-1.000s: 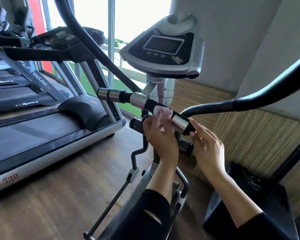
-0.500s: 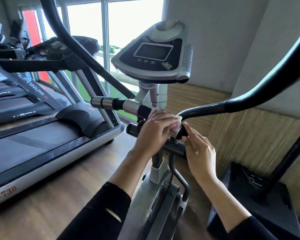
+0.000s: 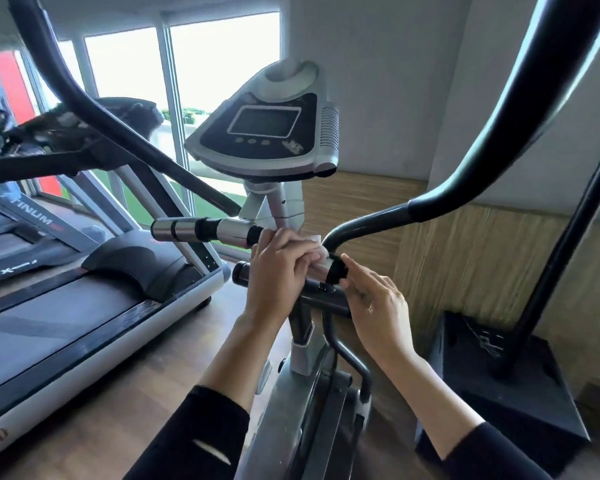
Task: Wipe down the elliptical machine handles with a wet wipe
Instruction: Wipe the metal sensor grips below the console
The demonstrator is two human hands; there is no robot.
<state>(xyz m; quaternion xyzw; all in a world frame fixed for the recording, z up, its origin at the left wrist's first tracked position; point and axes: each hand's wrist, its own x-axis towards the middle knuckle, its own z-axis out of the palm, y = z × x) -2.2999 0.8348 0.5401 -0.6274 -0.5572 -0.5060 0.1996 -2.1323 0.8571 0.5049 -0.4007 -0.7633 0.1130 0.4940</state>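
Note:
The elliptical's short fixed handle (image 3: 201,229), silver with black bands, runs across the middle below the console (image 3: 267,133). My left hand (image 3: 278,268) wraps a white wet wipe (image 3: 317,252) around the handle's right half, fingers curled over it. My right hand (image 3: 374,299) sits just right of it, fingertips touching the black end cap (image 3: 336,270) of the handle. Most of the wipe is hidden under my left fingers. Two long curved black moving handles rise on the left (image 3: 84,98) and the right (image 3: 499,133).
A treadmill (image 3: 84,306) stands close on the left, with a second one behind it by the window. A black stand base (image 3: 506,382) with a pole sits on the floor at right. Wooden floor lies beneath, and a woven wall panel is behind.
My left hand has turned from under the handle to over its top, sliding the wipe along toward the end cap. The view has risen and moved closer. My right hand stays at the cap.

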